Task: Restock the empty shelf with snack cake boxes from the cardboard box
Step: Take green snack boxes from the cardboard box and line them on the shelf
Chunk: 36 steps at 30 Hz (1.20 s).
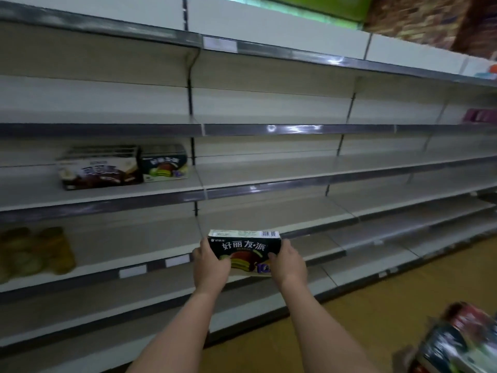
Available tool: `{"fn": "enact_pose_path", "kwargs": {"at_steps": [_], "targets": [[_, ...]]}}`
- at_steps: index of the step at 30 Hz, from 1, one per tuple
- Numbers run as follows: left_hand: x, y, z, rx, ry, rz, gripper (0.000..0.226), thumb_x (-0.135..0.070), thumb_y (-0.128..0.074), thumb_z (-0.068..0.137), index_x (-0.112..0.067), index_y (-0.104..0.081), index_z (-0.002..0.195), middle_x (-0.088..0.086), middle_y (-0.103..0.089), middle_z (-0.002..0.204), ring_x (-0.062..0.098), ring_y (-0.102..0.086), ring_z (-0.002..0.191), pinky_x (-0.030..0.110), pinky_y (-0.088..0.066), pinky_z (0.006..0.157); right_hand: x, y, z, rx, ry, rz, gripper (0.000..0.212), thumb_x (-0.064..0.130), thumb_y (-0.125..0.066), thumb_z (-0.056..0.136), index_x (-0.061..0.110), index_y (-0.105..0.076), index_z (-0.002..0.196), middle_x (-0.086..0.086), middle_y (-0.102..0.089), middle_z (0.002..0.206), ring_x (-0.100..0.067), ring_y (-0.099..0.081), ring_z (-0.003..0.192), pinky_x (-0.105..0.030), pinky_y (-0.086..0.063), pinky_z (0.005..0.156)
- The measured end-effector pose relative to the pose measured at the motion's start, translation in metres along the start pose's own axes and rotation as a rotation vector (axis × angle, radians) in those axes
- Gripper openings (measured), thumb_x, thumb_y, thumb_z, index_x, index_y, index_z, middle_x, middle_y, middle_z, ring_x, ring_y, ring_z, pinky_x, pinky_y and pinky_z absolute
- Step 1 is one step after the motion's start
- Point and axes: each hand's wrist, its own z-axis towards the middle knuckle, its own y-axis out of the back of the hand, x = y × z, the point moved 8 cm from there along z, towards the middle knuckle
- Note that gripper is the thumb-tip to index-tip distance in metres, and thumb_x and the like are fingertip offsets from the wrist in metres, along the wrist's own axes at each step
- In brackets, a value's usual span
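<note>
A dark snack cake box (246,247) with white Chinese lettering and a cake picture is held upright in front of the lower shelves. My left hand (211,262) grips its left end and my right hand (287,261) grips its right end, thumbs on the front face. On the middle shelf (269,185) at the left stand two snack cake boxes: a wide brown and white one (99,169) and, touching its right side, a dark one (165,162) like the box I hold. More packaged boxes (457,343) show blurred at the bottom right.
Long grey shelves (295,129) run from left to right with bare boards. Yellow-green jars or packs (37,251) sit on a lower shelf at the far left. A purple item (480,115) lies on a shelf at the far right. The floor (376,300) is yellow.
</note>
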Motion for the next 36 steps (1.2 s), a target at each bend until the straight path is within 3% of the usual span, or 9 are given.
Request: {"fn": "enact_pose_path", "kwargs": {"at_steps": [3,7,12,15,22,29,34,36], "targets": [[0.011,0.037,0.02,-0.078,0.039,0.009,0.066,-0.014,-0.063,0.086,-0.021,-0.03,0.143,0.009,-0.041,0.13,0.02,-0.048,0.092,0.032,-0.042,0.073,0.04,-0.022,0.006,0.009,0.069,0.041,0.018,0.027,-0.05,0.097,0.012,-0.045,0.107,-0.007,-0.061,0.107,-0.024,-0.059,0.095,-0.031,-0.042,0.069],[0.021,0.074,0.048,-0.156,0.077,0.023,0.069,-0.016,-0.063,0.086,-0.024,-0.027,0.144,0.008,-0.039,0.132,0.026,-0.053,0.101,0.034,-0.045,0.075,0.084,-0.046,0.022,0.027,0.147,0.077,0.015,0.026,-0.051,0.096,0.013,-0.044,0.101,-0.007,-0.062,0.105,-0.02,-0.053,0.084,-0.028,-0.036,0.065],[0.019,0.103,0.09,-0.239,0.073,0.009,0.067,-0.012,-0.063,0.085,-0.018,-0.027,0.141,0.01,-0.041,0.127,0.024,-0.051,0.095,0.033,-0.042,0.071,0.129,-0.073,0.055,0.064,0.185,0.056,0.024,0.027,-0.049,0.097,0.01,-0.046,0.113,-0.01,-0.063,0.108,-0.029,-0.06,0.099,-0.031,-0.041,0.069],[0.011,0.112,0.12,-0.284,0.064,-0.008,0.064,-0.013,-0.064,0.084,-0.015,-0.029,0.138,0.01,-0.043,0.128,0.02,-0.047,0.093,0.031,-0.04,0.073,0.154,-0.083,0.083,0.111,0.224,0.105,0.023,0.024,-0.047,0.098,0.01,-0.044,0.116,-0.011,-0.063,0.11,-0.028,-0.06,0.098,-0.03,-0.039,0.068],[-0.002,0.114,0.183,-0.307,0.031,-0.057,0.067,-0.015,-0.063,0.084,-0.024,-0.03,0.142,0.006,-0.048,0.132,0.026,-0.052,0.109,0.033,-0.042,0.079,0.2,-0.095,0.151,0.175,0.279,0.168,0.031,0.014,-0.05,0.094,0.008,-0.043,0.123,-0.014,-0.059,0.118,-0.03,-0.059,0.104,-0.031,-0.043,0.071],[-0.005,0.116,0.23,-0.273,-0.027,-0.139,0.071,-0.014,-0.063,0.08,-0.04,-0.034,0.139,-0.002,-0.056,0.121,0.022,-0.055,0.108,0.034,-0.043,0.083,0.22,-0.111,0.194,0.165,0.312,0.281,0.032,0.018,-0.056,0.087,0.012,-0.054,0.119,-0.012,-0.062,0.113,-0.028,-0.061,0.097,-0.03,-0.048,0.072],[-0.009,0.128,0.267,-0.326,-0.008,-0.125,0.08,-0.014,-0.063,0.084,-0.035,-0.021,0.149,0.001,-0.048,0.141,0.027,-0.048,0.123,0.039,-0.042,0.098,0.247,-0.12,0.215,0.166,0.359,0.333,0.033,0.014,-0.056,0.086,0.011,-0.053,0.119,-0.013,-0.064,0.105,-0.028,-0.062,0.091,-0.033,-0.048,0.068],[-0.007,0.131,0.281,-0.339,-0.005,-0.108,0.081,-0.017,-0.063,0.085,-0.035,-0.017,0.15,0.002,-0.045,0.144,0.028,-0.048,0.124,0.037,-0.041,0.095,0.256,-0.126,0.225,0.165,0.356,0.339,0.034,0.015,-0.056,0.086,0.011,-0.052,0.119,-0.014,-0.065,0.104,-0.03,-0.062,0.092,-0.037,-0.051,0.071]]}}
